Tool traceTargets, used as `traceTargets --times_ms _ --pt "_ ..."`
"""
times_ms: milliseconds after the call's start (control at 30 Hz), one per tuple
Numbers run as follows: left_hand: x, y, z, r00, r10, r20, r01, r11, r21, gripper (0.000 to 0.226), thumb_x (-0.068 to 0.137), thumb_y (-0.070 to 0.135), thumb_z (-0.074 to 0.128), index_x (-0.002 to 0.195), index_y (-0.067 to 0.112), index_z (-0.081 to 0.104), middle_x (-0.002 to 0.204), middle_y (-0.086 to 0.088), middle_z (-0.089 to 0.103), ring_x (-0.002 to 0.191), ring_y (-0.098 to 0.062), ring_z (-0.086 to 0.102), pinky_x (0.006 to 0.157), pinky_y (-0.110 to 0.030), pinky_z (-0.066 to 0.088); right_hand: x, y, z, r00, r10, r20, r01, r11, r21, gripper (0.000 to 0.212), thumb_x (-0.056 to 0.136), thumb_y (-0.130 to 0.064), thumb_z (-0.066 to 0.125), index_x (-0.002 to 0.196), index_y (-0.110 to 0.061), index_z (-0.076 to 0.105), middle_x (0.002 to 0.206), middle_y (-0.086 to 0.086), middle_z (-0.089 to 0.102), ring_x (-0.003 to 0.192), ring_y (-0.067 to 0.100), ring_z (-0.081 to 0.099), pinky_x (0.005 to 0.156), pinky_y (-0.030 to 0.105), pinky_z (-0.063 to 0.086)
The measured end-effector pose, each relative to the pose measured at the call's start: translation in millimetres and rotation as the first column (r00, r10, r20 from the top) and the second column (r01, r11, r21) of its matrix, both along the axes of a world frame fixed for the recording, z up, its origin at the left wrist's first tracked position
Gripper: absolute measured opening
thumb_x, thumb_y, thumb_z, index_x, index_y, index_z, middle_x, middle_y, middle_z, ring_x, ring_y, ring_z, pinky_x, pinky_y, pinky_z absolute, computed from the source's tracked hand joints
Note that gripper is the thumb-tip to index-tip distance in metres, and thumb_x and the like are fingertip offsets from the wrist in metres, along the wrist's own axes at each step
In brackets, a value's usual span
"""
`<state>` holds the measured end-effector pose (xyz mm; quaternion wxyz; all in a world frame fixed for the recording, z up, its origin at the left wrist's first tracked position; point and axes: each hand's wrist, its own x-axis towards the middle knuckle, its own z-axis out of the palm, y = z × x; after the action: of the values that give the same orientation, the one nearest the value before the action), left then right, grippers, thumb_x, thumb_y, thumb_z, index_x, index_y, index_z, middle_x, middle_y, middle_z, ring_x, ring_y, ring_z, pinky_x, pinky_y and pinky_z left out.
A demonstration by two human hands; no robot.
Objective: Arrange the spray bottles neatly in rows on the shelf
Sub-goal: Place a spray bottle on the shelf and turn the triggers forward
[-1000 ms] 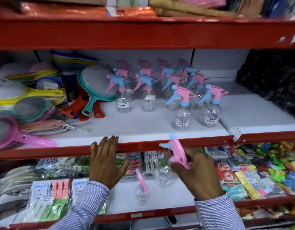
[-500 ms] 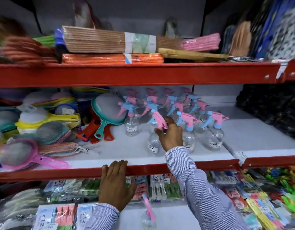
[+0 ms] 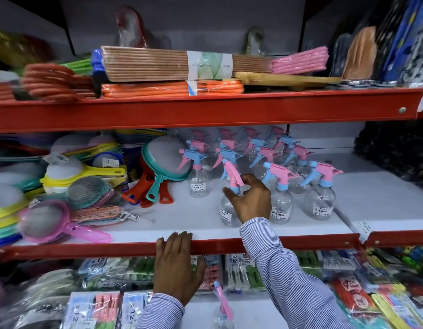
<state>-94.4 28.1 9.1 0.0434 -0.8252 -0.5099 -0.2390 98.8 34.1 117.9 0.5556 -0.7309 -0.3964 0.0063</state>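
**Front bottle at the neck, middle shelf**

I see my right hand (image 3: 251, 200) curled loosely about the neck of a clear spray bottle (image 3: 228, 210) with a pink trigger head; thumb and fingers lie at either side of the collar, though I cannot tell whether they press it or only touch. The bottle stands upright on the white middle shelf (image 3: 182, 224), nearest the red front lip of all the bottles. Just right of it stand two more front bottles (image 3: 280, 205), and behind it the remaining bottles (image 3: 241, 150) crowd in rough ranks toward the back wall (their heads alternate pink and blue). Left of the held bottle, a teal-rimmed strainer (image 3: 163, 160) leans among red and teal handles, well apart from it.

My left hand (image 3: 177, 269) lies flat, fingers spread over the red lip of the shelf below and left of the bottle, holding nothing. Lower still, one bottle (image 3: 222, 305) lies on the bottom shelf.
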Motion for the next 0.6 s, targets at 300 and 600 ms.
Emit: traceTargets --times_ms 300,600 --pt "1 0 -1 1.000 0.008 0.016 -0.009 1.000 0.011 0.062 0.066 0.046 0.065 0.120 0.015 0.062 0.117 -0.005 0.069 0.116 -0.029 0.061 0.110 -0.045 0.022 13 2 -1 0.998 0.039 -0.048 -0.035 0.995 0.091 0.056 0.067 -0.024 0.084 0.115 -0.026 0.056 0.095 0.000 0.076 0.072 0.019 0.069 0.077 0.038 0.059" --pt "-1 1 -3 0.999 -0.023 0.044 0.020 0.998 0.054 0.059 0.070 0.047 0.053 0.120 0.015 0.061 0.116 -0.005 0.068 0.115 -0.030 0.060 0.108 -0.046 0.025 14 5 -6 0.999 0.047 -0.022 -0.044 0.995 0.090 0.070 0.070 -0.019 0.080 0.129 -0.026 0.044 0.103 0.005 0.076 0.089 0.026 0.071 0.084 0.040 0.058"
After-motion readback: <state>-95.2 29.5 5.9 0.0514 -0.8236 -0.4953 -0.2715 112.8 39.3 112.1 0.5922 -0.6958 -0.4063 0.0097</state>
